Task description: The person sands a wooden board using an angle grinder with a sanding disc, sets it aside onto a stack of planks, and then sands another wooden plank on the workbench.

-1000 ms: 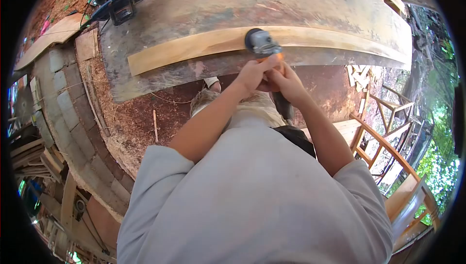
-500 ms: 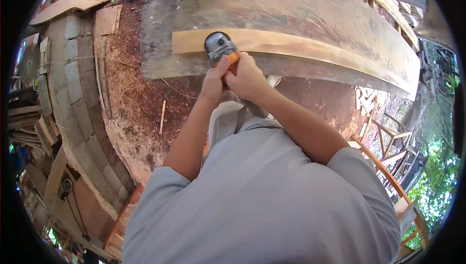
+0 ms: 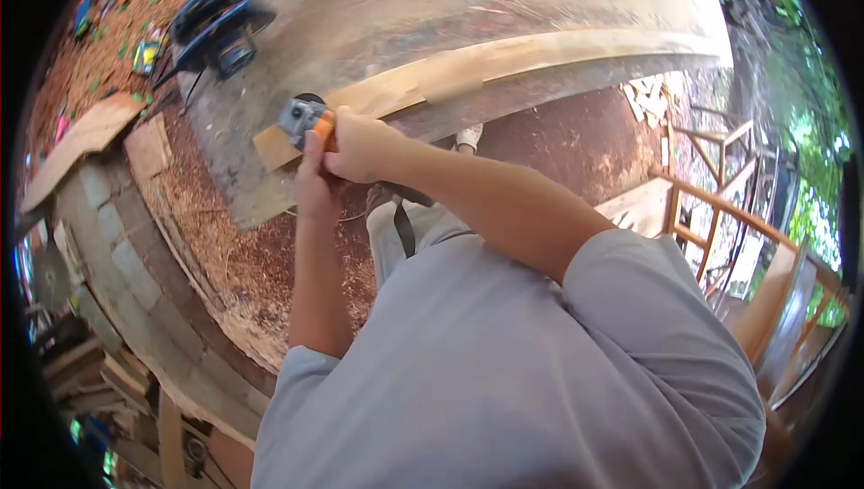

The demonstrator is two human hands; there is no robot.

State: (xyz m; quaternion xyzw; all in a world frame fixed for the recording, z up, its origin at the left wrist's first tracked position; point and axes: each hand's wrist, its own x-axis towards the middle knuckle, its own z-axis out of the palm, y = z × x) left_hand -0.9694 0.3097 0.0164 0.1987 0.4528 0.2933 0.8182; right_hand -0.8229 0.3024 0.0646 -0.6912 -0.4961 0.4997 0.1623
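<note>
Both of my hands are wrapped around an orange and grey angle grinder [image 3: 303, 118]. Its round head rests on or just over the left part of a long, pale wooden board [image 3: 441, 75]; contact cannot be made out. My right hand [image 3: 364, 143] closes on the orange body from the right side. Below and left of it, my left hand [image 3: 317, 170] grips the same tool, thumb pointing up along it. The board lies along the near side of a broad, worn tabletop [image 3: 360, 17].
A dark blue power tool [image 3: 231, 51] with a thick tube lies on the tabletop's far left. Shavings cover the reddish ground [image 3: 261, 255]. A low block wall [image 3: 135, 264] runs along the left. Wood scraps [image 3: 646, 98] and a wooden frame [image 3: 711, 210] are at right.
My hands have carried the grinder left toward the board's left end. The whole view has turned, so the board now slants and more of the blue power tool shows.
</note>
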